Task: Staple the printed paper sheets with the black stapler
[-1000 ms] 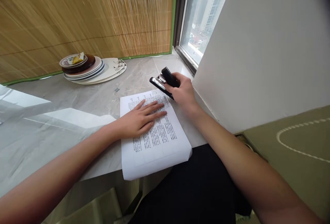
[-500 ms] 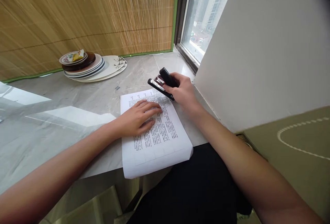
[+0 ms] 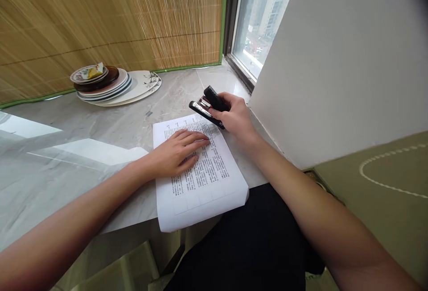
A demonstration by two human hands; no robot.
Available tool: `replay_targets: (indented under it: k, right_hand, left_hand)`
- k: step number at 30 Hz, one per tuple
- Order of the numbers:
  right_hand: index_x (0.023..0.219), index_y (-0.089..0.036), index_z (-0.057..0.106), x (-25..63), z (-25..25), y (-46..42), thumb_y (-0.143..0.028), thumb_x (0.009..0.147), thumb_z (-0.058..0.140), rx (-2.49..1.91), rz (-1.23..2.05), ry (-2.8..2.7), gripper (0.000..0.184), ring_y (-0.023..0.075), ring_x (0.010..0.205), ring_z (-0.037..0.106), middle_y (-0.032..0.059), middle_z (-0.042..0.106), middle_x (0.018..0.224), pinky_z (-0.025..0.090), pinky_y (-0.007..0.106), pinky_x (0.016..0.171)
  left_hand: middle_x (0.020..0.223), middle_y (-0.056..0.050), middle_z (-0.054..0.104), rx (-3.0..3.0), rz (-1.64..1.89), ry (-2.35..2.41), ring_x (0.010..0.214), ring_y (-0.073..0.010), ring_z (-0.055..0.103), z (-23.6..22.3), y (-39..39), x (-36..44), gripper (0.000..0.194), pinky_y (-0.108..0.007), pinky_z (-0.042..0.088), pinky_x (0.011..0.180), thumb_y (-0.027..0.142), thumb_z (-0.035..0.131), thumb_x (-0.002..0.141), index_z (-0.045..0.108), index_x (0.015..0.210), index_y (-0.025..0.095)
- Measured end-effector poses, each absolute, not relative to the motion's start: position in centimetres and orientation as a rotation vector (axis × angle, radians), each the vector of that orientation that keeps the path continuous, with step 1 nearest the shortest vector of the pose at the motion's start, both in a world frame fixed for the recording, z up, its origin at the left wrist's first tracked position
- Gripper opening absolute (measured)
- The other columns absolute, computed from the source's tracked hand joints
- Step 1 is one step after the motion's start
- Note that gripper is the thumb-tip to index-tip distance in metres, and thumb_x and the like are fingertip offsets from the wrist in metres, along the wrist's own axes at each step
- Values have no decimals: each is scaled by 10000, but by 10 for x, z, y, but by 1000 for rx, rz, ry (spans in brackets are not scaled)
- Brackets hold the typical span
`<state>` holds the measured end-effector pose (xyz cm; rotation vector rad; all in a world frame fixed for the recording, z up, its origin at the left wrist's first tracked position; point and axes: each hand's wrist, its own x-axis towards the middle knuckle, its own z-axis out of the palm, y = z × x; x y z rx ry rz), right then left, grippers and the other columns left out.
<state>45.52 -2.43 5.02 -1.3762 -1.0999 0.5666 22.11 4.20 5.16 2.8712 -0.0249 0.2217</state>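
Printed paper (image 3: 203, 197) lies on the grey marble ledge, its near end bending down over the front edge. My left hand (image 3: 179, 152) rests flat on the print with fingers stretched out. In my right hand (image 3: 236, 114) is a black stapler (image 3: 216, 99), its jaws apart and pointing to the upper left. The stapler is just above the paper's far right corner and casts a shadow on it. Whether its base touches the sheet I cannot tell.
A stack of plates (image 3: 103, 85) stands on the marble ledge (image 3: 180, 94) at the back left. Behind it hangs a bamboo blind (image 3: 110, 14). A window (image 3: 257, 36) and a white wall (image 3: 327, 72) bound the right side. A small grey scrap (image 3: 149, 113) lies beyond the paper.
The view has shifted slightly, so everything sits a little further left. My left hand stays on the paper and my right hand still holds the stapler with its jaws apart.
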Motion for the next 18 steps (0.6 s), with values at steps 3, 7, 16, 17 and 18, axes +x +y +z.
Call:
replay_targets:
  k: [3, 7, 16, 17, 18]
  right_hand:
    - [1001, -243, 722, 455, 51, -25, -358, 828, 802, -1392, 565, -1097, 223, 268, 1003, 671, 38, 728, 996, 547, 474, 938]
    - [987, -241, 723, 455, 50, -25, -360, 822, 804, -1395, 558, -1102, 219, 266, 987, 668, 38, 722, 981, 543, 472, 934]
    - [1007, -247, 729, 457, 46, -23, -361, 809, 819, -1391, 581, -1090, 246, 273, 1028, 665, 35, 729, 999, 543, 469, 946]
    - [1012, -248, 730, 457, 46, -23, -367, 809, 820, -1390, 583, -1090, 252, 275, 1035, 664, 37, 730, 1003, 544, 469, 949]
    - [1017, -248, 732, 457, 47, -23, -374, 808, 821, -1389, 584, -1090, 260, 276, 1039, 664, 37, 732, 1006, 545, 470, 950]
  left_hand:
    - [1649, -105, 516, 2898, 186, -53, 1468, -359, 511, 52, 42, 222, 571, -614, 361, 1237, 283, 462, 1070, 437, 1641, 286]
    - [1653, -104, 512, 2902, 177, -54, 1475, -362, 504, 53, 42, 223, 577, -614, 362, 1234, 277, 456, 1071, 429, 1648, 283]
    - [1498, -158, 606, 2851, 242, -36, 1380, -353, 563, 52, 42, 222, 473, -597, 429, 1188, 285, 507, 1050, 551, 1516, 216]
    - [1490, -163, 607, 2853, 243, -35, 1377, -354, 562, 51, 42, 222, 462, -597, 430, 1187, 286, 508, 1050, 559, 1502, 207]
    - [1484, -166, 607, 2853, 244, -34, 1374, -354, 562, 51, 42, 222, 455, -596, 433, 1185, 287, 508, 1051, 563, 1494, 202]
